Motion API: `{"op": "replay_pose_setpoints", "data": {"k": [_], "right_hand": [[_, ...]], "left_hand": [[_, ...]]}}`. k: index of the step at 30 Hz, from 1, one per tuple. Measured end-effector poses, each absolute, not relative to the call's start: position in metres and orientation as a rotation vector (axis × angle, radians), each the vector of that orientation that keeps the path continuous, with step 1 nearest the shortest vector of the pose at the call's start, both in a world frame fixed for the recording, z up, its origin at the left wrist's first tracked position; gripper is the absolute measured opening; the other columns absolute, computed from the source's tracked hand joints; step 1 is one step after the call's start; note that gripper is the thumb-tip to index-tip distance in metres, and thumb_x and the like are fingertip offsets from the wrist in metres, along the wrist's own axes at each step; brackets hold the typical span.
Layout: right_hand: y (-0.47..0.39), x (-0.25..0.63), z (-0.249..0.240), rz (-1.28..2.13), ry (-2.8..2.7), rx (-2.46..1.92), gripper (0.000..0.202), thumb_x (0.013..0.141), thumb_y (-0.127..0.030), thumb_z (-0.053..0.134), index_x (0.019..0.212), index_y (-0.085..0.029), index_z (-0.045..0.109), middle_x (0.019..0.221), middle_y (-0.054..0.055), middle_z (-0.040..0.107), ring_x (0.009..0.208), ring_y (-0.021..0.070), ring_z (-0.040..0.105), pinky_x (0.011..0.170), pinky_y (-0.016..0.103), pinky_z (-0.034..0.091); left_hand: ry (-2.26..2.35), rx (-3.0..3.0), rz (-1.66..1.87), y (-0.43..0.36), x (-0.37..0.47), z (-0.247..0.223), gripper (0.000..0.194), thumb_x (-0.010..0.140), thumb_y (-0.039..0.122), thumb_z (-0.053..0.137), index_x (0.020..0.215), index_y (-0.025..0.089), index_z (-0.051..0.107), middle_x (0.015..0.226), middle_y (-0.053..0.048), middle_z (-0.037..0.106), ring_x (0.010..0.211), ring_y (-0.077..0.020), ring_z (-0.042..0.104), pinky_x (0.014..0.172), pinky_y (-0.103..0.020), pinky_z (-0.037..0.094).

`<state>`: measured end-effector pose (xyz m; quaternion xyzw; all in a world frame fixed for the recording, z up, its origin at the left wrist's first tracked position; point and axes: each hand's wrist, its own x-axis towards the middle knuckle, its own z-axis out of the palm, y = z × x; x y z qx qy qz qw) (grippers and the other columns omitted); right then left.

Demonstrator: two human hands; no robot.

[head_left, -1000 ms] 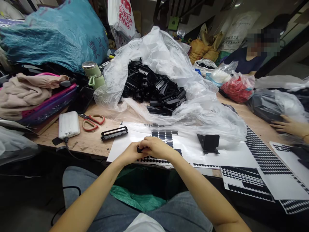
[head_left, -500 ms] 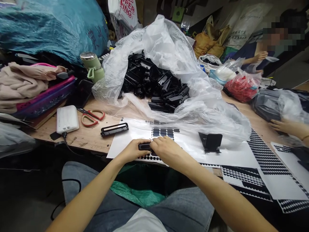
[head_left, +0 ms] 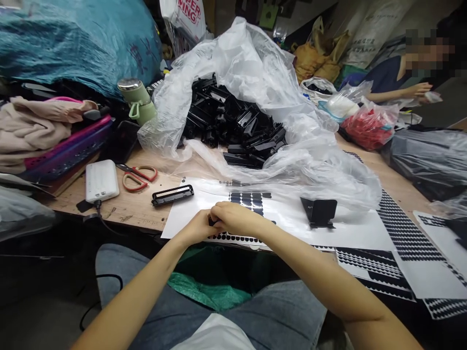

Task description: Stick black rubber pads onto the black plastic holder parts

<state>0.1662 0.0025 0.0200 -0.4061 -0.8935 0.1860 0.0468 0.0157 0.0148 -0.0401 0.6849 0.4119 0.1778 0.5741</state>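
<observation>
From my end, I'd brace the half-hidden black part (head_left: pixel 211 221), clamped between the left hand (head_left: pixel 198 227) and right hand (head_left: pixel 237 218) above the near edge of the white sheet (head_left: pixel 350 232), pressing evenly without twisting.

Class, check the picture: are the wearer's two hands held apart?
No: the left hand and right hand meet at a mostly hidden black part.

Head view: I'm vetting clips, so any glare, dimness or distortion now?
Head view: sheen on the plastic bag and white sheet. Head view: dim floor at lower left. Head view: forearms look stretched toward the bottom edge. Head view: the black part between left hand and right hand is too covered to judge sharpness.
</observation>
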Motion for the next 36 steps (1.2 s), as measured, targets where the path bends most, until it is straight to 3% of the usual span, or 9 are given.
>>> {"op": "replay_pose_setpoints", "data": {"k": [4,11,15,19,22,25,29,36], "right_hand": [[0.002,0.155,0.033,0.36,-2.949,-1.214,0.013,0.079,-0.011,0.052,0.092,-0.012,0.056,0.084,0.008,0.06,0.074,0.0174,0.055,0.06,0.027,0.036],[-0.007,0.145,0.046,-0.015,-3.145,-0.999,0.02,0.084,-0.012,0.043,0.074,-0.013,0.06,0.081,0.011,0.06,0.078,0.0213,0.052,0.061,0.033,0.034],[-0.016,0.164,0.045,-0.045,-3.09,-1.073,0.019,0.086,-0.013,0.039,0.082,-0.013,0.058,0.087,0.012,0.057,0.082,0.0223,0.049,0.062,0.034,0.035],[-0.035,0.183,0.039,0.131,-2.815,-1.367,0.017,0.083,-0.008,0.038,0.085,-0.013,0.054,0.089,0.011,0.054,0.085,0.0218,0.048,0.067,0.035,0.038],[-0.05,0.189,0.035,0.476,-2.293,-1.509,0.014,0.086,-0.013,0.038,0.084,-0.017,0.052,0.097,0.009,0.053,0.088,0.0185,0.049,0.074,0.033,0.041],[-0.058,0.185,0.022,0.794,-1.649,-1.6,0.011,0.084,-0.025,0.045,0.078,-0.019,0.052,0.102,0.007,0.053,0.08,0.0148,0.052,0.07,0.03,0.044],[-0.056,0.168,-0.007,1.034,-1.192,-1.684,0.015,0.076,-0.029,0.053,0.068,-0.017,0.055,0.103,0.008,0.054,0.072,0.0129,0.052,0.07,0.031,0.046],[-0.054,0.149,-0.024,1.017,-1.037,-1.691,0.013,0.076,-0.027,0.053,0.069,-0.017,0.059,0.113,0.011,0.048,0.092,0.0191,0.053,0.077,0.031,0.044]], "left_hand": [[0.996,1.698,0.396,0.018,0.015,-0.043,0.006,0.06,0.015,0.06,0.059,0.014,0.055,0.05,0.003,0.054,0.048,-0.0116,0.05,0.041,-0.02,0.036],[1.016,1.747,0.474,0.019,0.015,-0.044,0.007,0.058,0.008,0.057,0.058,0.015,0.058,0.055,-0.001,0.058,0.053,-0.0135,0.052,0.04,-0.018,0.034],[0.96,1.692,0.47,0.014,0.017,-0.039,0.012,0.062,0.013,0.058,0.073,0.013,0.063,0.056,0.001,0.058,0.05,-0.0118,0.051,0.041,-0.019,0.037],[0.856,1.617,0.46,0.013,0.018,-0.033,0.038,0.065,0.018,0.061,0.103,0.015,0.062,0.075,-0.001,0.063,0.053,-0.0104,0.051,0.046,-0.02,0.041],[0.917,1.548,0.403,0.014,0.017,-0.033,0.048,0.065,0.023,0.064,0.111,0.015,0.058,0.071,-0.001,0.062,0.05,-0.0108,0.051,0.044,-0.021,0.041],[0.974,1.515,0.372,0.015,0.017,-0.035,0.056,0.063,0.028,0.068,0.116,0.015,0.056,0.066,-0.001,0.06,0.049,-0.0113,0.052,0.042,-0.021,0.042],[0.946,1.538,0.391,0.015,0.018,-0.037,0.051,0.066,0.024,0.066,0.115,0.015,0.057,0.068,-0.001,0.062,0.051,-0.0117,0.053,0.045,-0.021,0.043],[0.934,1.649,0.434,0.015,0.018,-0.038,0.046,0.067,0.027,0.064,0.112,0.014,0.061,0.071,-0.004,0.066,0.064,-0.017,0.06,0.055,-0.024,0.047]]}}
